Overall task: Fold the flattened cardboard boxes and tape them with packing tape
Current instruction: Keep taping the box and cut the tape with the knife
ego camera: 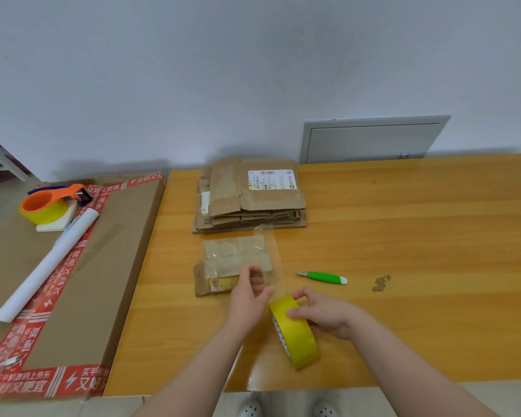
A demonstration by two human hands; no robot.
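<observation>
Pulling a clear strip of tape (269, 254) off the yellow tape roll (295, 332), I am laying it across the small folded box (235, 260), which is lying mid-table, just on the near side of the stack of flattened boxes (253, 200) at the far edge of the table (403, 236).

To do this well, I judge the strip should be kept taut and in line with the box's seam. It should be pressed down from the far end toward me so no slack or wrinkles get trapped, and cut only after it is stuck. The green knife (322, 277) is lying just right of the box, within easy reach.

My right grip (322, 317) is wrapping narrowly around the roll, thumb and fingers curled over its outer band, holding it tilted near the near edge. My left grip (247, 296) is resting at the box's near side, thumb reaching toward the strip. I cannot tell whether it is pinching the tape or only steadying the cardboard.
</observation>
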